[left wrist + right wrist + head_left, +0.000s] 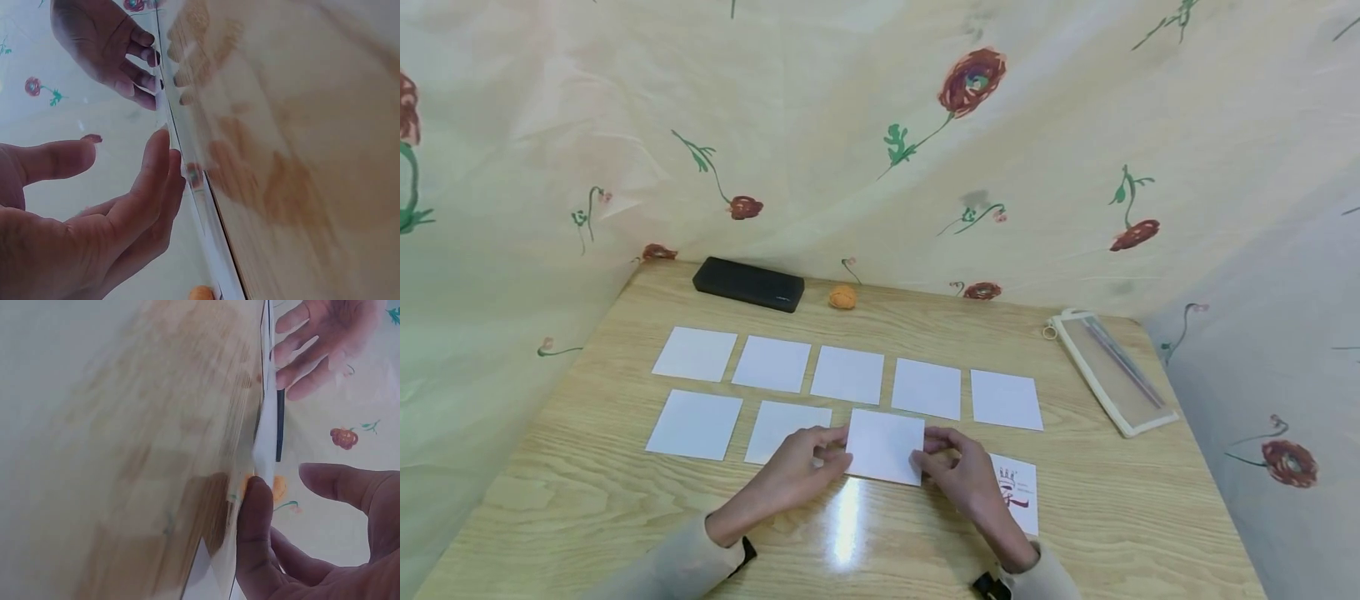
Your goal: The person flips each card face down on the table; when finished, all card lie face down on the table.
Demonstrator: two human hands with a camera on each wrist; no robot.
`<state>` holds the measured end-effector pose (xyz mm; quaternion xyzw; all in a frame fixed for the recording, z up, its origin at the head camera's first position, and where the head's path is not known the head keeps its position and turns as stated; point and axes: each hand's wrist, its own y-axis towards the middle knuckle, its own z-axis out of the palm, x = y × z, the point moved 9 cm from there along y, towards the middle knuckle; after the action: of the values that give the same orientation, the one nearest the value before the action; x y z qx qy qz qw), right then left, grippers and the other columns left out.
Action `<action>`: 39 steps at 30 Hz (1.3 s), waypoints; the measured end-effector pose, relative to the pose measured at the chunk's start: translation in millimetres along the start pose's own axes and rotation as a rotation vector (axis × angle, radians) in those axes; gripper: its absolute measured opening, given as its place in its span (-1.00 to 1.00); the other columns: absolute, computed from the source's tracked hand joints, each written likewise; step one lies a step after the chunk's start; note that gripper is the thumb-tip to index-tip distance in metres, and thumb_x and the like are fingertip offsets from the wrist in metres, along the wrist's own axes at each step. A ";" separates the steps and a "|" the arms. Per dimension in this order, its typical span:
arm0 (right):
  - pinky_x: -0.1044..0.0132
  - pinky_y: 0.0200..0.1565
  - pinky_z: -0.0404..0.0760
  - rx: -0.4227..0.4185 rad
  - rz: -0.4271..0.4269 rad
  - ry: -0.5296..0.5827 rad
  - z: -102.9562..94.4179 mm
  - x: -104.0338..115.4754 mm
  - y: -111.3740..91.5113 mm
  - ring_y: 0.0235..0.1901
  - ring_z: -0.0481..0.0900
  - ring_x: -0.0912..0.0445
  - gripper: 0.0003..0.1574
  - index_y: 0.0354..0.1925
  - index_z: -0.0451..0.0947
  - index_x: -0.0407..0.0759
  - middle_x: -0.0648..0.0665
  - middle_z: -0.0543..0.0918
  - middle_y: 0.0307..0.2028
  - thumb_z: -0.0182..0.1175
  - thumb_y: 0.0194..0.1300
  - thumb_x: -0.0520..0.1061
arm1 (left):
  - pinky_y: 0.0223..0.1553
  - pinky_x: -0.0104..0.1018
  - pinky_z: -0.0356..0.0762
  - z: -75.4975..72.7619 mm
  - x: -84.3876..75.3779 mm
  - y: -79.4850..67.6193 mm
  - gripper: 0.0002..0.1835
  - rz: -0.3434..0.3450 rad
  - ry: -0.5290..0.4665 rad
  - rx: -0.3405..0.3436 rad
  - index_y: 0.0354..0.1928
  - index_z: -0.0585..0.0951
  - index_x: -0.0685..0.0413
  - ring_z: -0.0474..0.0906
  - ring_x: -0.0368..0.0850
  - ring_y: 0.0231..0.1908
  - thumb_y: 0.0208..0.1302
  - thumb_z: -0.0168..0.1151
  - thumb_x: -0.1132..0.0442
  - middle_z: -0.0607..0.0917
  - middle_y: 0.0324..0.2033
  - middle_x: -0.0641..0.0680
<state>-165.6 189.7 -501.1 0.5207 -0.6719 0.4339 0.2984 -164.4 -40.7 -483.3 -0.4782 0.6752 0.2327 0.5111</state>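
Note:
A blank white card lies between the two hands, in the nearer row of cards. My left hand is at its left edge, fingertips touching or very near it. At the opposite edge is my right hand, placed much the same way. In the left wrist view the left thumb stands apart from the fingers, which rest at the tabletop. The right wrist view shows the right thumb likewise raised away from the bent fingers. A card with red and black print lies beside the right wrist.
Five blank cards, one a white card, form the farther row. Two more, including a left card, lie left of my hands. A black case and an orange ball sit at the back; a zip pouch lies right.

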 end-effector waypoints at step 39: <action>0.30 -0.28 0.75 -0.026 0.025 0.006 -44.2 -8.0 -13.7 -0.18 0.75 0.07 -0.43 0.37 0.50 -0.23 -0.29 0.66 0.14 0.28 0.50 -0.06 | 0.01 -0.25 0.74 31.2 -25.3 4.2 -0.42 0.131 0.013 0.048 0.50 0.40 0.16 0.66 0.17 0.14 0.56 0.18 0.11 0.55 0.34 0.30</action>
<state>-152.5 231.6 -484.5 0.5071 -0.6831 0.4305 0.3014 -153.0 -3.4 -472.5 -0.4221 0.7138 0.2463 0.5016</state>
